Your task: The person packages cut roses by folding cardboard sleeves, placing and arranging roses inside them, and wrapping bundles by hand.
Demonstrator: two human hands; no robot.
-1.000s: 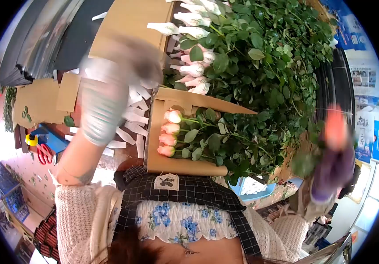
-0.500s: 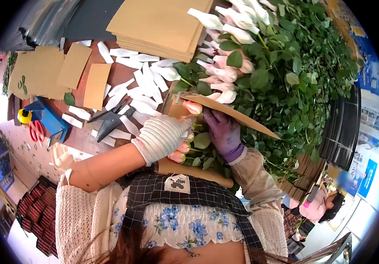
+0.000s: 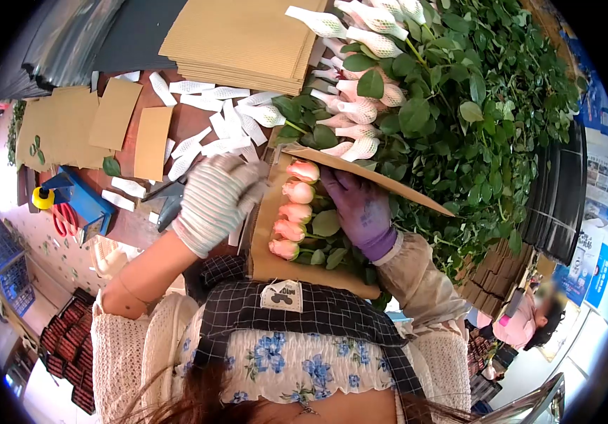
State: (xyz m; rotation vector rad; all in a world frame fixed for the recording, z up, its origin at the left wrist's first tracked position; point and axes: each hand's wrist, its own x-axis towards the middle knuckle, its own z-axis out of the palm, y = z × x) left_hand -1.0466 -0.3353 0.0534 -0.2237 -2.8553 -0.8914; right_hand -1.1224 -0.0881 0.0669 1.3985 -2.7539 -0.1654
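In a row on brown corrugated cardboard [image 3: 265, 244] in front of me lie several peach-pink roses [image 3: 295, 213], heads to the left, stems and leaves to the right. My right hand [image 3: 362, 212], in a purple glove, is closed around the stems just right of the upper heads; its fingertips are partly hidden. Over that hand leans a raised cardboard flap [image 3: 381, 182]. My left hand [image 3: 215, 200], in a white striped glove, hovers left of the roses by the cardboard's edge. Its fingers are loosely bent and apart, with nothing visible in them.
White foam net sleeves [image 3: 222, 127] are scattered beyond my left hand. A cardboard stack [image 3: 244, 42] sits at the back. Net-covered roses [image 3: 357, 109] and a leafy heap [image 3: 473, 141] fill the right. Red scissors [image 3: 65, 219] and a blue tape dispenser [image 3: 86, 205] lie left. Another person [image 3: 523, 321] is at far right.
My left hand has let go of the top rose and drawn back leftward, uncovering the row of rose heads. My right hand has stayed nearly in place at the stems.
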